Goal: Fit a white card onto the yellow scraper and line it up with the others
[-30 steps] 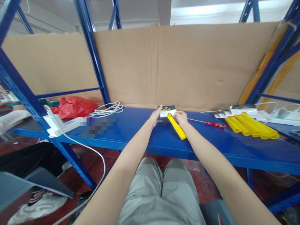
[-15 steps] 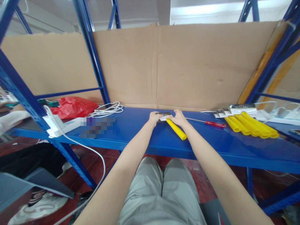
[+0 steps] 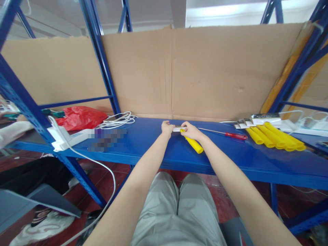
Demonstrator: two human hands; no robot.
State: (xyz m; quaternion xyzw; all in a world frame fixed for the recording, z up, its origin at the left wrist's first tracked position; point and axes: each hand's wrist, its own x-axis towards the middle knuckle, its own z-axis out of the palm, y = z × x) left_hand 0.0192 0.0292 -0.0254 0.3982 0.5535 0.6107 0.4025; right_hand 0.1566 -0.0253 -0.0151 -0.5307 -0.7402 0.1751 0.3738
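Observation:
A tool with a yellow tube handle (image 3: 194,144) lies at the middle of the blue shelf, its handle slanting toward me and to the right. Its head carries a black-and-white piece (image 3: 176,129), partly covered by my fingers, so its exact kind is unclear. My left hand (image 3: 167,127) is closed on the left end of that piece. My right hand (image 3: 190,130) is closed at its right end, where the handle begins. To the right of my right hand lies a screwdriver with a red handle (image 3: 235,136), its long shaft pointing left.
Several similar yellow-handled tools (image 3: 275,136) lie side by side at the right. A coiled white cable (image 3: 120,119), a red plastic bag (image 3: 82,118) and a white power strip (image 3: 79,137) are at the left. Cardboard (image 3: 205,71) walls the back; blue posts (image 3: 102,58) frame the shelf.
My right hand has shifted slightly left and its fingers have curled in over the tool's head. The black-and-white piece has turned, and the yellow handle has moved a little left.

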